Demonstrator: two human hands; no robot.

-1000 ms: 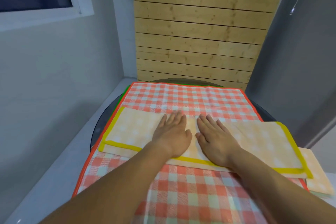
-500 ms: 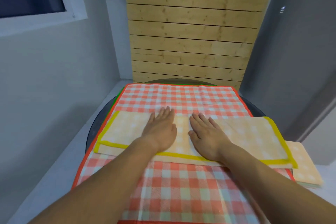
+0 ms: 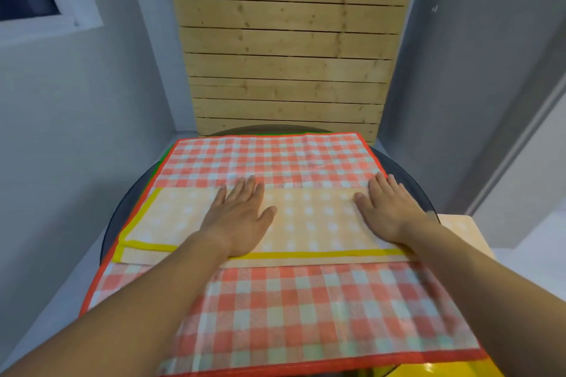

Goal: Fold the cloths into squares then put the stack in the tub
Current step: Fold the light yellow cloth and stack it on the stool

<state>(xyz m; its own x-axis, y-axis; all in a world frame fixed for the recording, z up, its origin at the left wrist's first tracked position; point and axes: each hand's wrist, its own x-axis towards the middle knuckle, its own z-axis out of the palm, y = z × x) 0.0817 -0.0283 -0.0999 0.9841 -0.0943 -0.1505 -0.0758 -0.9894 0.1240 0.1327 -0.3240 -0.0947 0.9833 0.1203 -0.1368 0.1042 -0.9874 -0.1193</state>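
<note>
— Our left hand (image 3: 237,217) and right hand (image 3: 387,211) press flat, fingers straight, on the yellow cloth (image 3: 309,220), atop the red cloth (image 3: 275,309).
— Uneven pushing could slide it and skew our fold.

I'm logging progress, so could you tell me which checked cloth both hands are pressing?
The yellow-edged cloth, folded into a long strip: the left hand and right hand lie flat on it. The red checked cloth lies spread open underneath.
</note>
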